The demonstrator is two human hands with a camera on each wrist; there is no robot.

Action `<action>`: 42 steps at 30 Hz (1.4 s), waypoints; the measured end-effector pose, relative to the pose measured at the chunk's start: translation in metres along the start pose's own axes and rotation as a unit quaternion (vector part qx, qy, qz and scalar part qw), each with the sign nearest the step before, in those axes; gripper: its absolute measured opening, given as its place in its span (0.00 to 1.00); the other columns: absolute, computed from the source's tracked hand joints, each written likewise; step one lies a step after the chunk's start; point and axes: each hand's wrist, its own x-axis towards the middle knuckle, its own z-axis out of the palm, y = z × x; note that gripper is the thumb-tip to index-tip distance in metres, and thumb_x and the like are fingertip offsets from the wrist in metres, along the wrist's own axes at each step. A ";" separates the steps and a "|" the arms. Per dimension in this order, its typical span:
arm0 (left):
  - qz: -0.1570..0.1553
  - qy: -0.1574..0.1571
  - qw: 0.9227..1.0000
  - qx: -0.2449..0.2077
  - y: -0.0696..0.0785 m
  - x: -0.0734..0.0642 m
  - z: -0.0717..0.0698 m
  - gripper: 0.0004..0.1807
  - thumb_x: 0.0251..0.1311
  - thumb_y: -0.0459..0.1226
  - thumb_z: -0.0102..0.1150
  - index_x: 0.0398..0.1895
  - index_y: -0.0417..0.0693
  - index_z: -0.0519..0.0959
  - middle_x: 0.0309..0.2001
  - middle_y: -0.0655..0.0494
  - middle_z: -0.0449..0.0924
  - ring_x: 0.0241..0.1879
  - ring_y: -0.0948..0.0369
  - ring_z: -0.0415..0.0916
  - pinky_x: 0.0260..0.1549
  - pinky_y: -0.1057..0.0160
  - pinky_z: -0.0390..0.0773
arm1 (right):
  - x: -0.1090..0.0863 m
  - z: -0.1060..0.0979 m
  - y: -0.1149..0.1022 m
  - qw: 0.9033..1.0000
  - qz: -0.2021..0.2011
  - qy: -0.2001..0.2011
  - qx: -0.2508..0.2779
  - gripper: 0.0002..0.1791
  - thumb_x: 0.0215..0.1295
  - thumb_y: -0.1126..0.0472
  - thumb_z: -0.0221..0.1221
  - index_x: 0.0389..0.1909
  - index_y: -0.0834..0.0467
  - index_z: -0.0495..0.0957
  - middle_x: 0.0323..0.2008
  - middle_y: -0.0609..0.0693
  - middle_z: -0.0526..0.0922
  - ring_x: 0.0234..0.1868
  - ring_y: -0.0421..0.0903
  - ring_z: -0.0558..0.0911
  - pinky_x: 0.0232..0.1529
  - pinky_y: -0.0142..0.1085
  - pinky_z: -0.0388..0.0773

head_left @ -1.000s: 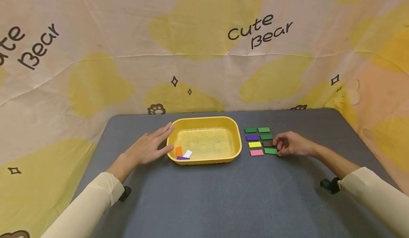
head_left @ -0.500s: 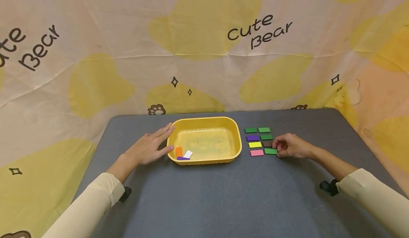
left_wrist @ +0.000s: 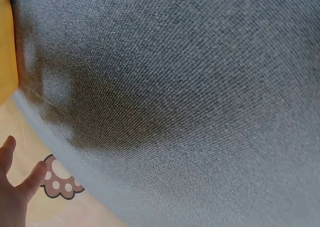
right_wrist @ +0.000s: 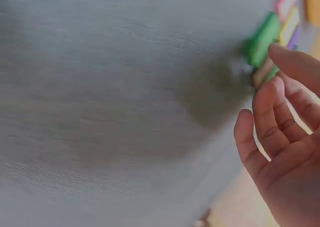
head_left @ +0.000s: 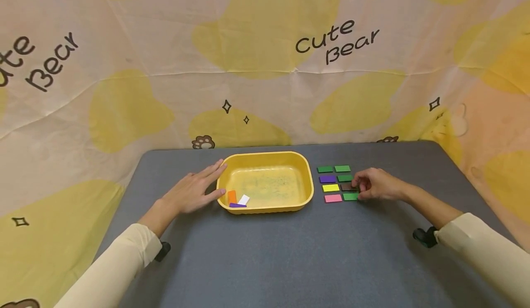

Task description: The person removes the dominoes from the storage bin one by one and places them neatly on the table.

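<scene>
My left hand (head_left: 192,189) rests with fairly straight fingers on the left rim of a yellow plastic basin (head_left: 269,208). An orange domino (head_left: 232,197), a white domino (head_left: 244,200) and a purple domino (head_left: 238,205) lie in its near left corner. To the basin's right, coloured dominoes lie flat in two columns. My right hand (head_left: 380,185), fingers curled, pinches the right end of a dark brown domino (head_left: 347,187) in the right column. Just in front of it is a green domino (head_left: 350,197), close to the thumb. The fingertips partly hide the brown domino's end.
The left column holds a pink domino (head_left: 333,198), a yellow domino (head_left: 331,188), a purple one and a green one. More green dominoes are behind the brown one. All lie on a grey cloth-covered table (head_left: 269,262), with a printed curtain (head_left: 265,92) behind.
My right hand has shifted slightly away from me, from the near green domino's end to the brown domino. The left hand and the basin stay where they were.
</scene>
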 end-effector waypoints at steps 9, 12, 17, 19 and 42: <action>0.002 0.000 1.000 0.003 -0.002 0.001 0.000 0.42 0.70 0.62 0.43 0.80 0.53 0.50 0.80 0.52 0.46 0.70 0.45 0.64 0.59 0.34 0.63 | 0.045 -0.021 -0.045 0.999 -0.026 0.017 0.033 0.13 0.60 0.68 0.68 0.44 0.67 0.79 0.29 0.50 0.80 0.32 0.48 0.77 0.36 0.34 0.78; 0.006 0.002 1.000 0.005 -0.002 0.001 -0.001 0.42 0.70 0.62 0.43 0.80 0.53 0.50 0.79 0.52 0.47 0.69 0.45 0.65 0.58 0.35 0.65 | 0.060 -0.019 -0.063 0.998 -0.048 0.011 0.048 0.12 0.62 0.66 0.67 0.44 0.65 0.79 0.33 0.52 0.82 0.35 0.48 0.80 0.39 0.34 0.80; 0.006 0.003 1.000 0.005 -0.002 0.001 -0.001 0.42 0.70 0.61 0.45 0.80 0.52 0.50 0.79 0.52 0.47 0.69 0.45 0.66 0.58 0.35 0.65 | 0.083 -0.012 -0.094 0.995 -0.079 -0.005 0.058 0.14 0.61 0.68 0.66 0.47 0.67 0.79 0.38 0.56 0.84 0.39 0.48 0.83 0.42 0.36 0.82; 0.005 0.002 1.000 0.004 -0.001 0.001 -0.001 0.42 0.70 0.61 0.45 0.80 0.52 0.50 0.79 0.52 0.47 0.69 0.45 0.65 0.58 0.35 0.65 | 0.092 -0.008 -0.105 0.994 -0.086 -0.017 0.064 0.15 0.60 0.69 0.67 0.48 0.67 0.79 0.40 0.57 0.84 0.42 0.48 0.84 0.44 0.37 0.82; -0.005 -0.005 1.000 -0.005 -0.002 0.001 0.001 0.42 0.70 0.60 0.47 0.80 0.53 0.51 0.80 0.53 0.45 0.71 0.47 0.62 0.59 0.35 0.65 | 0.169 0.047 -0.165 0.982 -0.098 -0.146 0.068 0.20 0.57 0.75 0.66 0.52 0.71 0.77 0.49 0.64 0.84 0.49 0.54 0.84 0.50 0.35 0.80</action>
